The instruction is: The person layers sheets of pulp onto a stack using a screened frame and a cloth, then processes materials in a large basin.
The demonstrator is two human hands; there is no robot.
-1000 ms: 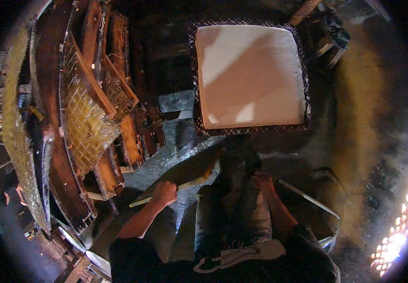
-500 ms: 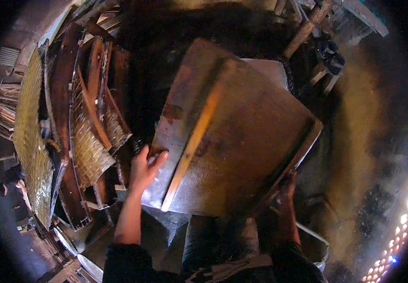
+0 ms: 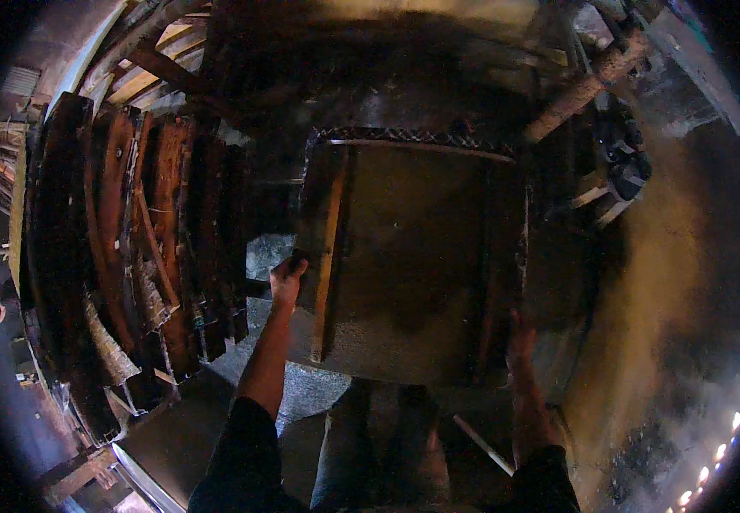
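A broad, flat wooden panel [image 3: 412,256] lies level in front of me, mostly in shadow. A lighter wooden batten [image 3: 330,248] runs along its left side, and a darker strip shows along its right. At the panel's left edge, my left hand [image 3: 286,280] is closed, its fingers wrapped over the rim. My right hand [image 3: 521,342] grips the opposite edge, with its fingers pointing away from me; the dim light blurs them. Along the panel's far side runs a dark rim with a criss-cross pattern [image 3: 404,135].
Several long dark planks [image 3: 113,197] with torn woven matting [image 3: 113,342] stand on the left. A thick wooden pole [image 3: 588,94] slants in at the upper right, near a dark object on wooden legs [image 3: 625,175]. A yellowish wall [image 3: 660,282] rises on the right.
The panel has swung from a tilted, turned position to lie squarely before me, farther from my body. Both hands have moved with it, and the view has shifted.
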